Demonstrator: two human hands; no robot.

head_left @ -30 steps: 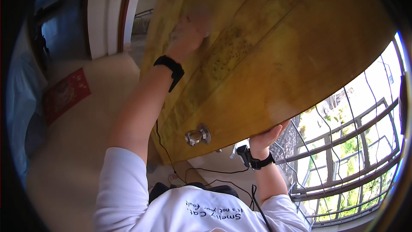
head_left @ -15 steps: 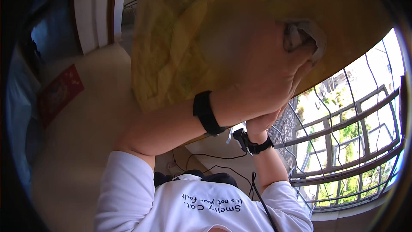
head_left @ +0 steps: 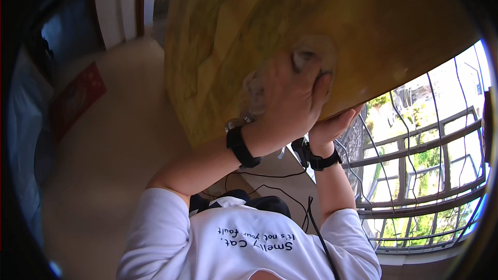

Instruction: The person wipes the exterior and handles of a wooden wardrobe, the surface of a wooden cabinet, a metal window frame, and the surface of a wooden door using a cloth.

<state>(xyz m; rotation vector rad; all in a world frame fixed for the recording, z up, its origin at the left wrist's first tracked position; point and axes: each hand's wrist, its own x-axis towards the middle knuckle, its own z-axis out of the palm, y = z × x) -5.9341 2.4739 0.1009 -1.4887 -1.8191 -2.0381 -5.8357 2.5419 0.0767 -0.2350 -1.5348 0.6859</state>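
Note:
A large glossy brown-yellow board (head_left: 218, 67) with a wood-like pattern slants across the upper part of the head view. My left hand (head_left: 295, 91) is closed and pressed to its face, holding a crumpled whitish cloth (head_left: 324, 52), perhaps tissue. Some of the cloth is hidden by the fingers. Beneath the board's lower edge, my right hand (head_left: 332, 128) is against it, palm up. Its fingers reach past the edge, which hides part of them. Black bands (head_left: 241, 148) circle both wrists, and the right one carries a small black device (head_left: 301, 151).
A barred window (head_left: 415, 171) with greenery outside curves along the right. A red patterned mat (head_left: 78, 103) lies on the beige floor (head_left: 114, 176) at left. Black cables (head_left: 275, 175) run below the board and up beside my right arm.
My left hand has slid left and downward over the board with the cloth in it. My right hand has shifted slightly right and up, its fingers now showing more.

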